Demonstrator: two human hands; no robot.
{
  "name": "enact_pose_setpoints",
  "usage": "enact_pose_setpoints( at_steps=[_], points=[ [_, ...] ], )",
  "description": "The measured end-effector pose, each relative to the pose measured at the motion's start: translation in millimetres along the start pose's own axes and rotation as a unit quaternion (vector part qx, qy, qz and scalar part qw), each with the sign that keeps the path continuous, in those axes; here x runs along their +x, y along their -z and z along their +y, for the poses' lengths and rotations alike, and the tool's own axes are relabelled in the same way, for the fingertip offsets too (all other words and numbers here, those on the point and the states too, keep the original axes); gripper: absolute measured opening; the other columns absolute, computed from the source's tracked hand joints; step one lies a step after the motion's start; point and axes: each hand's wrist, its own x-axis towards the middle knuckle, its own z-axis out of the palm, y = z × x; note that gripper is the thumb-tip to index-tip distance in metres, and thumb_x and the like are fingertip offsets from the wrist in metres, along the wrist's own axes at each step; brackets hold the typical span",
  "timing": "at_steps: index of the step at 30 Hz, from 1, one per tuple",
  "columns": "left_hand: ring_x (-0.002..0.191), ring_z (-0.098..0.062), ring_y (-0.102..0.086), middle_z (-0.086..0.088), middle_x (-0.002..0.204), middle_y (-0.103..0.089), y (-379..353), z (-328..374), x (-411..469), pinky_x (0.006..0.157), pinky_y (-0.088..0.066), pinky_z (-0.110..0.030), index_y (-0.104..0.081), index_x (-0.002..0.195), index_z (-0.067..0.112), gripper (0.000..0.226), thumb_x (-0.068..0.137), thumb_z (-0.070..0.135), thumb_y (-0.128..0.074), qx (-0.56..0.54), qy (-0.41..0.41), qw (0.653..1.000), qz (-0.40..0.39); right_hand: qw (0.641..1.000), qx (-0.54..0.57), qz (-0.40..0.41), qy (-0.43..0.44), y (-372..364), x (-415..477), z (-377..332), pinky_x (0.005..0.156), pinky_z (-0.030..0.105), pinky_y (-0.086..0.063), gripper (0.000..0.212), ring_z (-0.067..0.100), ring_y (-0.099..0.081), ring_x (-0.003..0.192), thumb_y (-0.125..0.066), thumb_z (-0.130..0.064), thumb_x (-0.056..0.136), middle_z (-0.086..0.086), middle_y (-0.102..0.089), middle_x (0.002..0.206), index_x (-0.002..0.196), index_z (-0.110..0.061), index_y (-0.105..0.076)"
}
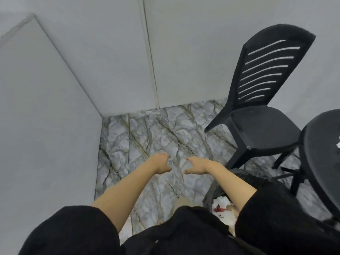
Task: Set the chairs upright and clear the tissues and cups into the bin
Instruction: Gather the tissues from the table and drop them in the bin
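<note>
A black plastic chair [261, 100] with a slatted back stands upright at the right, against the grey wall. Both my arms reach forward over the marble floor. My left hand [161, 163] and my right hand [196, 165] hang side by side, fingers loosely curled and apart, each holding nothing. Below my right forearm sits a bin lined with a black bag [239, 178]; crumpled white tissue [221, 201] with something red lies inside it. A white scrap [338, 143] shows at the right edge on the round black table [320, 162].
Grey walls meet in a corner at the left and close off the far side. The marble floor [147, 137] stretches between the corner and the chair. The table's legs stand beside the chair's front legs at the right.
</note>
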Motion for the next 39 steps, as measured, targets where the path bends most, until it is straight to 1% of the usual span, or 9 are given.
enact_pose_setpoints(
  at_steps=[7,12,14,18,22,27,32,36,39],
  points=[
    [0.136,-0.030,-0.033,-0.015,0.149,-0.033,100,30,125,0.110,-0.033,-0.040,-0.027,0.144,0.008,0.061,0.094,0.035,-0.048,0.070,-0.115,0.991,-0.010,0.992,0.064,0.057,-0.090,87,60,63,0.116,0.039,-0.021,0.080,0.024,-0.021,0.142,-0.049,-0.048,0.088,0.007,-0.013,0.158,0.147,-0.014,-0.007],
    [0.138,-0.028,-0.032,-0.014,0.151,-0.032,169,83,216,0.111,-0.031,-0.037,-0.026,0.145,0.007,0.062,0.094,0.033,-0.048,0.109,-0.173,0.979,-0.024,0.977,0.118,0.106,-0.139,157,80,133,0.114,0.037,-0.021,0.079,0.024,-0.021,0.143,-0.049,-0.047,0.089,0.007,-0.013,0.158,0.147,-0.015,-0.007],
    [0.136,-0.029,-0.035,-0.016,0.149,-0.035,194,111,248,0.110,-0.032,-0.037,-0.030,0.143,0.005,0.060,0.093,0.031,-0.049,0.127,-0.201,0.971,-0.025,0.968,0.134,0.131,-0.168,178,82,163,0.113,0.040,-0.020,0.079,0.024,-0.020,0.143,-0.048,-0.050,0.088,0.006,-0.013,0.158,0.148,-0.017,-0.007],
    [0.132,-0.031,-0.040,-0.015,0.145,-0.040,225,176,303,0.108,-0.037,-0.042,-0.034,0.141,0.008,0.058,0.090,0.031,-0.051,0.168,-0.266,0.948,-0.039,0.940,0.188,0.171,-0.227,200,68,216,0.113,0.043,-0.019,0.077,0.025,-0.018,0.143,-0.046,-0.050,0.089,0.008,-0.013,0.158,0.148,-0.017,-0.007],
    [0.136,-0.029,-0.035,-0.011,0.149,-0.037,240,259,337,0.111,-0.034,-0.042,-0.029,0.144,0.012,0.061,0.091,0.033,-0.051,0.226,-0.361,0.903,-0.059,0.890,0.268,0.225,-0.291,211,41,262,0.113,0.043,-0.019,0.075,0.025,-0.020,0.143,-0.047,-0.048,0.089,0.007,-0.015,0.157,0.147,-0.019,-0.009],
    [0.139,-0.027,-0.031,-0.009,0.151,-0.035,247,374,361,0.112,-0.030,-0.042,-0.029,0.145,0.013,0.060,0.092,0.032,-0.050,0.280,-0.503,0.813,-0.085,0.802,0.363,0.309,-0.359,210,4,311,0.113,0.042,-0.022,0.073,0.023,-0.026,0.140,-0.049,-0.043,0.089,0.006,-0.018,0.156,0.147,-0.020,-0.011],
    [0.136,-0.028,-0.036,-0.011,0.147,-0.042,250,466,359,0.110,-0.033,-0.042,-0.036,0.141,0.011,0.055,0.091,0.025,-0.053,0.293,-0.641,0.700,-0.114,0.638,0.459,0.447,-0.428,214,-19,338,0.111,0.038,-0.030,0.065,0.021,-0.035,0.136,-0.053,-0.036,0.089,0.005,-0.032,0.151,0.144,-0.017,-0.024],
    [0.137,-0.025,-0.034,-0.008,0.147,-0.041,241,517,359,0.112,-0.030,-0.037,-0.035,0.142,0.012,0.055,0.091,0.024,-0.053,0.308,-0.708,0.620,-0.142,0.498,0.478,0.536,-0.486,216,-35,341,0.105,0.030,-0.034,0.054,0.019,-0.043,0.128,-0.053,-0.027,0.091,0.003,-0.043,0.142,0.140,-0.016,-0.034],
    [0.139,-0.025,-0.030,-0.007,0.150,-0.036,228,541,357,0.114,-0.028,-0.038,-0.031,0.144,0.014,0.057,0.092,0.026,-0.052,0.314,-0.735,0.575,-0.176,0.424,0.470,0.555,-0.540,203,-48,338,0.105,0.030,-0.034,0.048,0.017,-0.044,0.126,-0.053,-0.025,0.090,0.002,-0.046,0.139,0.136,-0.017,-0.040]
  ],
)
